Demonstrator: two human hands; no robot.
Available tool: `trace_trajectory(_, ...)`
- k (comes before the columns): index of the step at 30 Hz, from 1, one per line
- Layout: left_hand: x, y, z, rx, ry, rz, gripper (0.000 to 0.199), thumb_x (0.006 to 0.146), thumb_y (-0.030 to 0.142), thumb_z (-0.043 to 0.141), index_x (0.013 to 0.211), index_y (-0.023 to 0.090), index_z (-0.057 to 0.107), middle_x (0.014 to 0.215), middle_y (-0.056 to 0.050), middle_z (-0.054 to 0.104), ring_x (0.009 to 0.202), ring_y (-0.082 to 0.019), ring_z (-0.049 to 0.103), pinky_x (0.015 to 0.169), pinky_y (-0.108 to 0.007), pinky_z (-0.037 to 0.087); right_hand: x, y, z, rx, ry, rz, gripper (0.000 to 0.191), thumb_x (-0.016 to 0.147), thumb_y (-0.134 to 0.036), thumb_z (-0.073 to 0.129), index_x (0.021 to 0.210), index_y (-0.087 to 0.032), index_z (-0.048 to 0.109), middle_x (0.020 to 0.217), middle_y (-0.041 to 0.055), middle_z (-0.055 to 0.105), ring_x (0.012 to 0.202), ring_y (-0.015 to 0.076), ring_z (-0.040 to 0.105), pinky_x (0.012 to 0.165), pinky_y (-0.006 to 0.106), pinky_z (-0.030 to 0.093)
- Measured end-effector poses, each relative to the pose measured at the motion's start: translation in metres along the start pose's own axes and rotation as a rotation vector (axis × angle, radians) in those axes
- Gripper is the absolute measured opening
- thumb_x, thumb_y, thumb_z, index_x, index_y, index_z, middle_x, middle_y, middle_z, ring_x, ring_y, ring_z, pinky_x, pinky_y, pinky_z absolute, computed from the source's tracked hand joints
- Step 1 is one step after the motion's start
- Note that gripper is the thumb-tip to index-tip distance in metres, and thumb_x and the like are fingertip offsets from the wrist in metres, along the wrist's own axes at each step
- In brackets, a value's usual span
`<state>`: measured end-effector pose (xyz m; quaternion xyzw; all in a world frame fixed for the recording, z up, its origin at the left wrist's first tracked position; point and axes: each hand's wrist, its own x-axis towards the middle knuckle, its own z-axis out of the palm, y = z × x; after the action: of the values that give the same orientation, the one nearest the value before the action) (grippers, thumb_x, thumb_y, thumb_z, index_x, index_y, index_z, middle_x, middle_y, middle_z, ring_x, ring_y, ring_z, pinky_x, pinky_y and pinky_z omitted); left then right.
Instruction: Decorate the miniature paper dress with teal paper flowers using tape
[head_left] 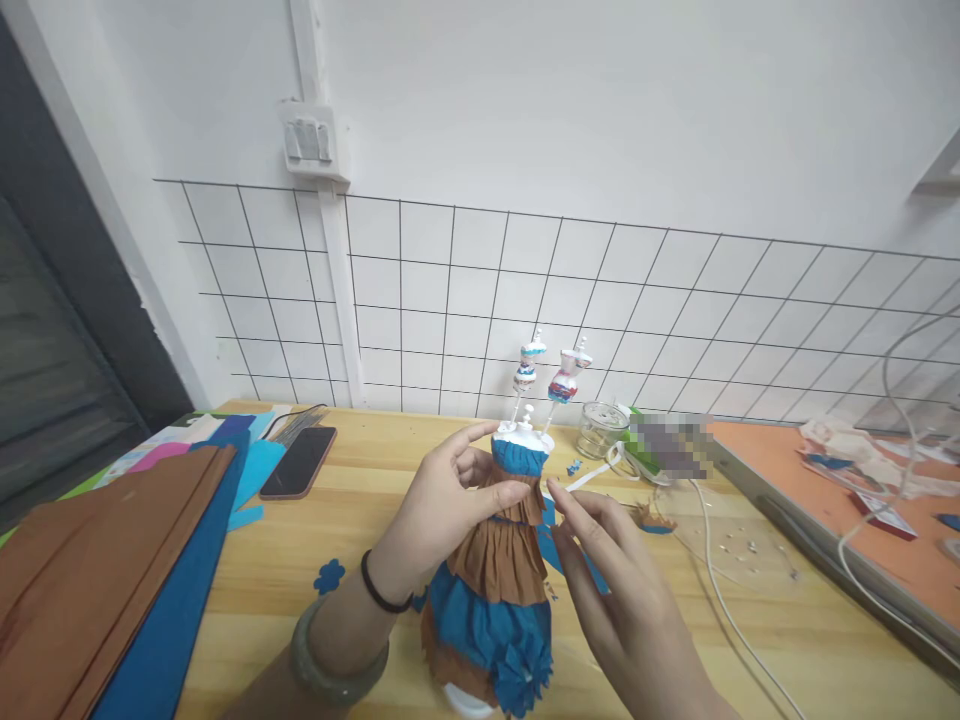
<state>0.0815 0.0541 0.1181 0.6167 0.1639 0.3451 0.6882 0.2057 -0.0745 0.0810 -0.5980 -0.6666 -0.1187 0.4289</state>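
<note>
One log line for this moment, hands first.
left hand: holding dress near its top | right hand: beside dress, contact unclear | on table: phone, clear jar

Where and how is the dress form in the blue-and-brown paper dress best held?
Likely grip the dress form around its slim upper body, coming from the left, thumb in front, as the left hand does. It stands upright and narrows there, while the skirt flares wider and its ruffled paper could crush.

A craft corner is indicated by coloured paper (105, 575) stacked on a wooden table (375, 465); a miniature dress form (504, 565) is paper-clad.
</note>
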Motion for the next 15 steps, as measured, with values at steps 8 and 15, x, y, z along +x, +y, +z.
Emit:
trace_trajectory(8, 0.0036, -0.0001, -0.0065, -0.211, -0.071, -0.066, 0.058, 0.066, 0.019, 0.072, 0.118, 0.015, 0.047, 0.092, -0.007, 0.067, 0.095, -0.022, 0.061, 0.088, -0.036, 0.044, -0.0001, -0.002, -0.0024, -0.026, -0.012, -0.021, 0.053, 0.086, -0.003, 0.038, 0.136, -0.022, 0.034, 0.106, 0.0128, 0.046, 0.095, 0.0198, 0.051, 0.075, 0.034, 0.049)
trace_trajectory(15, 0.0036, -0.0052, -0.0049, -0.223, -0.091, -0.068, 0.048, 0.07, 0.017, 0.07, 0.113, 0.015, 0.049, 0.096, -0.009, 0.065, 0.097, -0.023, 0.06, 0.09, -0.04, 0.043, -0.0009, -0.0027, -0.0012, -0.059, -0.034, -0.056, 0.058, 0.084, 0.001, 0.038, 0.136, -0.022, 0.032, 0.106, 0.0125, 0.043, 0.095, 0.0209, 0.048, 0.074, 0.037, 0.047)
